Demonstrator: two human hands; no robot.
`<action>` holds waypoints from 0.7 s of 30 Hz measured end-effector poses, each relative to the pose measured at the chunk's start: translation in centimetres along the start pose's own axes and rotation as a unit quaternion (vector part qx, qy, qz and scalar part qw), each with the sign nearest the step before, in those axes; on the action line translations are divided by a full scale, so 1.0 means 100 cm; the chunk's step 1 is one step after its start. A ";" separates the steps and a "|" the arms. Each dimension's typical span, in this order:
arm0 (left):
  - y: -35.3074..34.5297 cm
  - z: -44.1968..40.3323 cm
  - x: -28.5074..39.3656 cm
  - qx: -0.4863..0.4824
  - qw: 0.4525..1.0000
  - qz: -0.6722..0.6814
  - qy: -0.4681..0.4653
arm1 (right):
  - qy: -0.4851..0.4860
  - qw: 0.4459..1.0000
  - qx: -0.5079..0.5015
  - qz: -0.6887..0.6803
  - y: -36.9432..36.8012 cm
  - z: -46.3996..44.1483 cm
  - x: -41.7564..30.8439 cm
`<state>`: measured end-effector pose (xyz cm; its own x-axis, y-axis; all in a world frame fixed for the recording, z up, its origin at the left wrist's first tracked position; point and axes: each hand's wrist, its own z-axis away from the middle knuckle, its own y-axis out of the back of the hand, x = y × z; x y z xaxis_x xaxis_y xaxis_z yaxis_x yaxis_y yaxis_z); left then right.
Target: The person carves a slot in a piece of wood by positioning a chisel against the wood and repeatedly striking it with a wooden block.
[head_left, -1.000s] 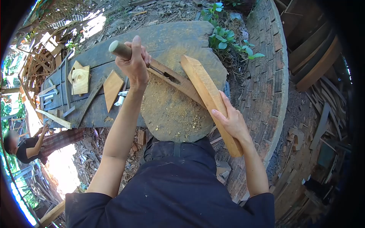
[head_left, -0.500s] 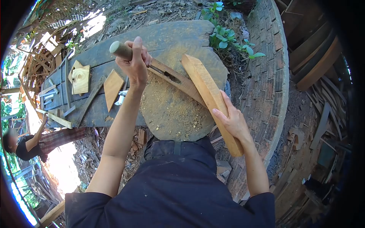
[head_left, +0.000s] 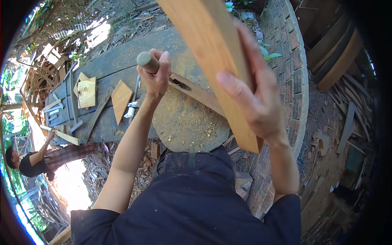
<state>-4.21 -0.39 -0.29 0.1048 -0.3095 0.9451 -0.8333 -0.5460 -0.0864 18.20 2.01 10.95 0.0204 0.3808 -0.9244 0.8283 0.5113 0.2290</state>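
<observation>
My left hand (head_left: 155, 77) is closed around a round wooden tool handle (head_left: 148, 62), its blunt end facing up towards me. What the handle leads to is mostly hidden behind the fist. Just beyond the fist, a slotted wooden bar (head_left: 200, 94) slants over the round chopping block (head_left: 179, 124), which is strewn with wood chips and dust. My right hand (head_left: 261, 96) grips a thick, slightly curved piece of wood (head_left: 208, 53), thumb on its near face and fingers along the far side. This piece is raised close to the camera and covers part of the bar.
A dark plank bench (head_left: 110, 65) holds a diamond-shaped board (head_left: 121, 102), a pale board (head_left: 86, 93) and a white tube (head_left: 130, 112). A curved brick wall (head_left: 281, 90) runs along the right. At left, another person (head_left: 34, 161) holds a pale wooden strip (head_left: 67, 138).
My right hand has lifted the curved wood up towards the camera. My left hand, still around the handle, has shifted slightly right and down.
</observation>
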 end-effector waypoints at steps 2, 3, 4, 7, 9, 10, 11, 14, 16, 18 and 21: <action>0.010 -0.007 -0.021 -0.004 0.998 -0.046 -0.053 | 0.119 0.992 0.026 -0.037 -0.010 -0.021 -0.024; 0.018 -0.011 -0.040 -0.004 0.990 -0.091 -0.103 | 0.121 0.992 0.028 -0.036 -0.010 -0.027 -0.031; 0.026 -0.015 -0.060 -0.002 0.979 -0.136 -0.153 | 0.135 0.986 -0.020 0.094 -0.009 -0.031 -0.036; 0.032 -0.020 -0.068 0.004 0.941 -0.222 -0.256 | 0.077 0.934 -0.143 0.317 -0.013 -0.035 -0.042; 0.025 -0.023 -0.059 -0.015 0.973 -0.144 -0.178 | 0.135 0.920 -0.125 0.345 -0.010 -0.041 -0.046; 0.025 -0.022 -0.047 -0.023 0.984 -0.110 -0.134 | 0.110 0.948 -0.126 0.271 -0.011 -0.045 -0.056; 0.023 -0.018 -0.038 -0.022 0.985 -0.112 -0.129 | 0.106 0.948 -0.131 0.269 -0.009 -0.047 -0.067; 0.005 -0.018 -0.013 -0.003 0.999 0.049 -0.008 | 0.155 0.965 -0.077 0.196 -0.011 -0.055 -0.085; 0.014 -0.026 -0.031 0.001 0.996 -0.029 -0.079 | 0.111 0.945 -0.113 0.284 -0.023 -0.055 -0.059; 0.012 -0.029 -0.035 -0.001 0.983 -0.099 -0.153 | 0.063 0.914 -0.140 0.375 -0.024 -0.054 -0.044; 0.003 -0.022 -0.009 0.047 0.995 0.087 -0.025 | 0.085 0.918 -0.112 0.370 -0.023 -0.062 -0.043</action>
<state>-5.71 1.42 -0.52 -0.0085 -0.4428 0.8966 -0.7874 -0.5497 -0.2789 12.74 4.02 16.26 0.4284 0.7931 -0.4329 0.4861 0.2016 0.8503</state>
